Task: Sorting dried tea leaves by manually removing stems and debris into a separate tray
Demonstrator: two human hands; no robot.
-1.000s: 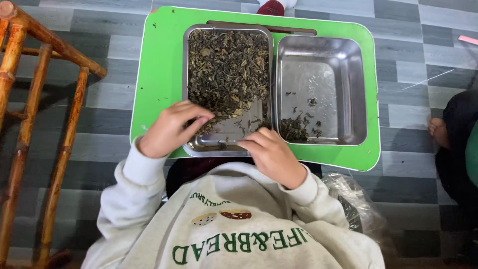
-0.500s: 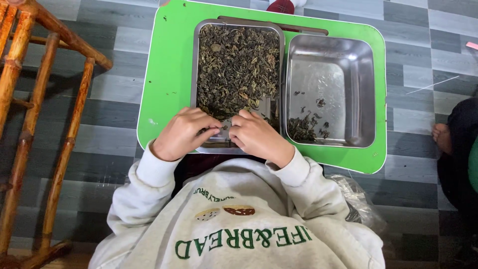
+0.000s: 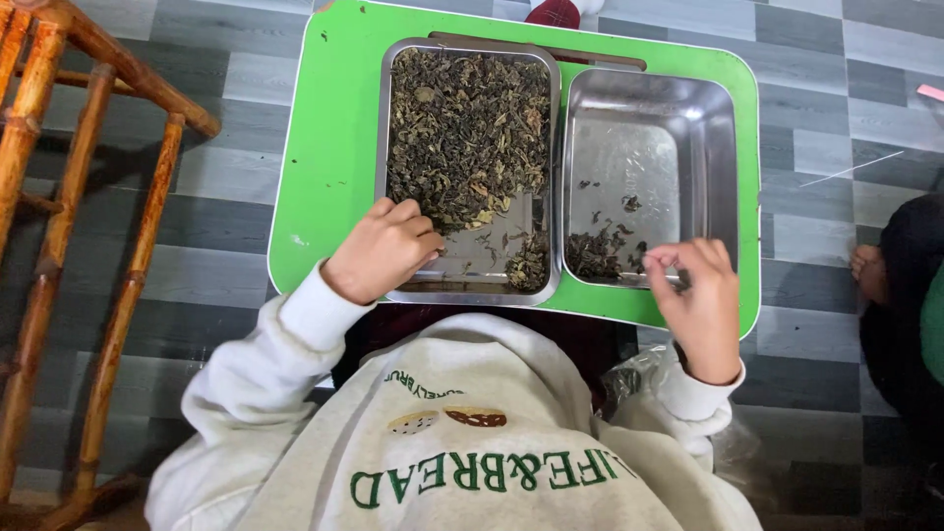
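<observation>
Head view, looking straight down. Nearest the lens: a cream sweatshirt [image 3: 472, 442], its lower edge cut off by the frame. Left hand [image 3: 385, 251] rests on the near end of the left steel tray [image 3: 467, 285], fingers curled onto the bare metal beside the dried leaves [image 3: 467, 138]; whether that grip pinches a leaf is hidden under the knuckles, cannot tell. Right hand [image 3: 700, 300] hovers at the near rim of the right steel tray [image 3: 649, 108], thumb and fingertips pinched together; what they hold is too small to make out. A small leaf pile [image 3: 602, 254] lies at that tray's near end. Both trays sit touching, side by side, on a green surface [image 3: 324, 128]. Wooden chair frame [image 3: 69, 197] stands left, partly out of view. Another person's dark shape [image 3: 900, 295] is cropped at right. A red object [image 3: 553, 12] at the far edge is cut off.
</observation>
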